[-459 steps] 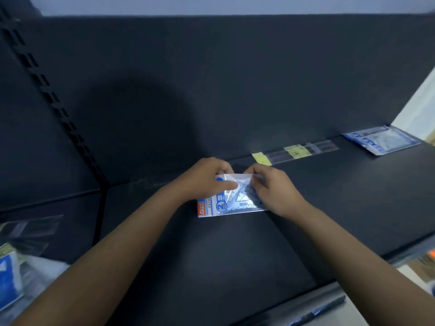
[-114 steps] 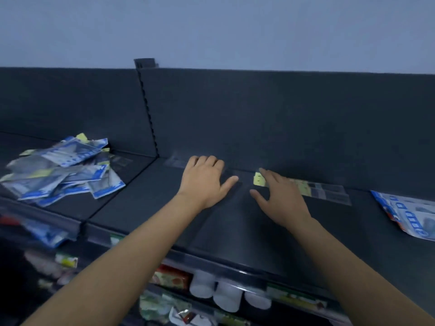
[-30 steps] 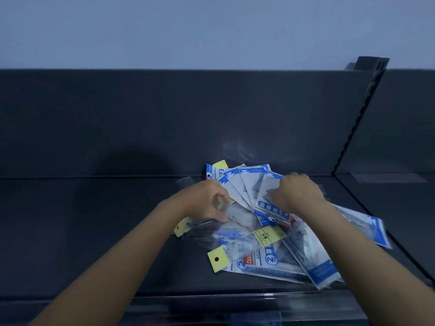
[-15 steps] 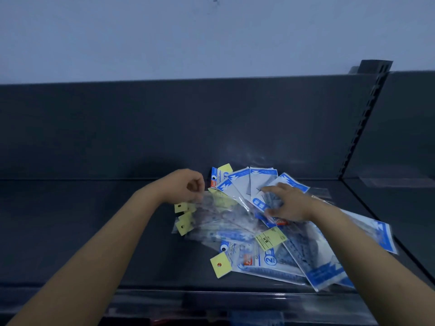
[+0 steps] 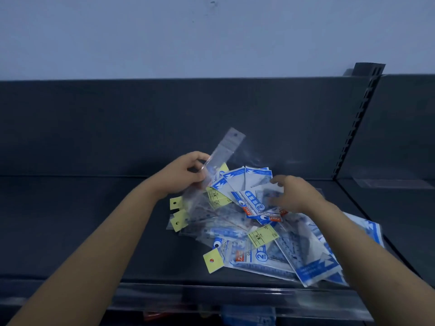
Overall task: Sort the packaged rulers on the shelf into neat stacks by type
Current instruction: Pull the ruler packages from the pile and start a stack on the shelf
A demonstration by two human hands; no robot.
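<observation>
Dark grey shelf deck (image 5: 82,220) runs below a matching back panel (image 5: 117,125), with a pale blue-grey wall (image 5: 211,31) above and a slotted black upright (image 5: 357,128) marking off the next bay on the right. Right of the deck's middle lies the loose pile of packaged rulers (image 5: 303,252), fanned and overlapping at all angles.

Its blue-and-white packs (image 5: 259,257) show a large "2" in a circle and letters beginning "GEOM" (one looks close to "GEOMETRIC"). A small red brand patch beside them is too blurred to read. Yellow paper labels (image 5: 262,235) carry dark print too small to make out, and yellow hang tags (image 5: 213,261) with punched holes jut from the pile's left and front.

The left hand (image 5: 183,176) grips a long narrow clear plastic sleeve (image 5: 224,150) with a hang hole at its top end, thumb and fingers curled round its lower part. It tilts up and to the right above the pile's back left corner. The right hand (image 5: 292,194) is released, fingers spread loosely over the upper packs; whether the fingertips touch them I cannot tell.

At the front, the pile's corners come close to the deck's lip, where a clear plastic price rail (image 5: 211,300) runs. Open deck stretches wide to the left, while on the right the packs reach nearly to the seam with the next bay, where a flat clear packet (image 5: 388,183) lies against the back.
</observation>
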